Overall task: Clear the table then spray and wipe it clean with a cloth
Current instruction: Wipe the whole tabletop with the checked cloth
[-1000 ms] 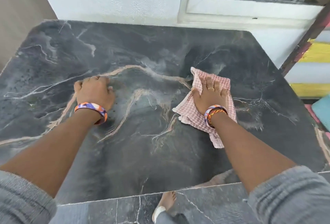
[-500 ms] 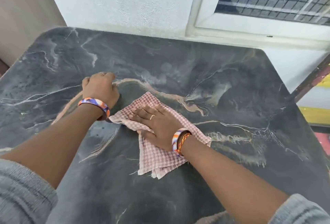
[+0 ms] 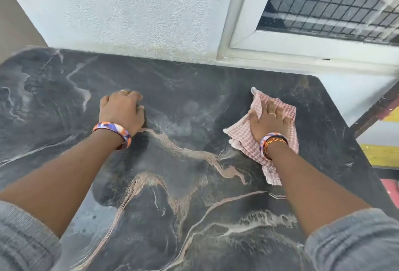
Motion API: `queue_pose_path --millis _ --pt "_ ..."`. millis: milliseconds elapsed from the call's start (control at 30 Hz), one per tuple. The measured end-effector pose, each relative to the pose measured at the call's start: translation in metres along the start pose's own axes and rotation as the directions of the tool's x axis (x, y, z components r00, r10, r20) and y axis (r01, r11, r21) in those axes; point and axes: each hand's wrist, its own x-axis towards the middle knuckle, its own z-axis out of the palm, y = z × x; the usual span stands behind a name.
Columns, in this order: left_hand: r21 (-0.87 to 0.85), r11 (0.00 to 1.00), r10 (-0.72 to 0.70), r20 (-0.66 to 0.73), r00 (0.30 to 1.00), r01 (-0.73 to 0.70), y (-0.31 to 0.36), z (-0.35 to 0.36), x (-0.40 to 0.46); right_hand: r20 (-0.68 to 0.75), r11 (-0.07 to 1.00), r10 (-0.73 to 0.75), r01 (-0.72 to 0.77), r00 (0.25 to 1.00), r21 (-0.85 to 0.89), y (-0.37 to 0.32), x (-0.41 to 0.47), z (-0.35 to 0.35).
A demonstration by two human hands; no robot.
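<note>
A dark marble table (image 3: 183, 184) with pale and pink veins fills the view. A pink-and-white checked cloth (image 3: 244, 139) lies flat on its far right part. My right hand (image 3: 267, 121) presses down on the cloth with its fingers spread and straight. My left hand (image 3: 122, 111) rests on the bare table top at the left of centre, fingers curled under into a loose fist, with nothing in it. Damp, hazy streaks show on the stone between the two hands.
A white textured wall (image 3: 133, 11) runs along the table's far edge. A white-framed window with a grille (image 3: 323, 7) sits at the upper right. Beyond the table's right edge stand yellow and red painted boards (image 3: 382, 154).
My right hand has swept the cloth from the table's middle, beside my left hand, out to the far right. The left hand stays planted on the table.
</note>
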Motion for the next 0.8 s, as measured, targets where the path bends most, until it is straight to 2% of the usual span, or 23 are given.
queue_pose_path --millis 100,167,233,333,400,467,533,567,633,733,800 --pt "0.000 1.000 -0.010 -0.006 1.000 0.010 -0.010 0.001 0.014 -0.011 0.984 -0.171 0.171 0.985 -0.041 -0.054 0.018 0.004" --pt "-0.001 1.000 -0.026 -0.014 1.000 0.026 -0.019 -0.002 0.020 -0.002 0.934 -0.355 0.355 0.935 -0.034 -0.100 0.013 0.012" --pt "0.004 0.998 -0.056 -0.030 0.998 0.056 -0.028 -0.007 0.025 0.019 0.834 -0.552 0.552 0.834 -0.009 -0.146 -0.007 0.023" --pt "0.009 0.996 -0.091 -0.038 0.995 0.092 -0.038 -0.015 0.031 0.064 0.627 -0.778 0.779 0.625 0.019 -0.184 -0.053 0.037" --pt "-0.002 0.995 -0.100 -0.042 0.994 0.100 -0.038 -0.020 0.036 0.107 0.539 -0.839 0.841 0.533 0.041 -0.178 -0.075 0.039" --pt "-0.017 0.995 -0.101 -0.039 0.994 0.101 -0.032 -0.022 0.043 0.149 0.506 -0.855 0.861 0.496 0.039 -0.156 -0.083 0.037" --pt "-0.018 0.997 -0.081 -0.019 0.997 0.080 -0.023 -0.021 0.049 0.178 0.532 -0.834 0.846 0.522 0.014 -0.127 -0.080 0.031" --pt "-0.009 0.998 -0.061 -0.003 0.998 0.061 -0.018 -0.019 0.052 0.183 0.571 -0.807 0.821 0.561 -0.002 -0.114 -0.074 0.027" --pt "0.016 1.000 -0.016 0.031 0.999 0.015 -0.008 -0.014 0.058 0.167 0.683 -0.716 0.730 0.678 -0.035 -0.090 -0.050 0.020" --pt "0.024 0.999 0.028 0.051 0.998 -0.029 0.001 -0.007 0.070 0.093 0.864 -0.495 0.501 0.864 -0.050 -0.061 0.000 0.011" --pt "0.025 0.999 0.040 0.051 0.998 -0.041 0.003 -0.003 0.078 0.051 0.942 -0.333 0.334 0.942 -0.022 -0.048 0.031 0.005"
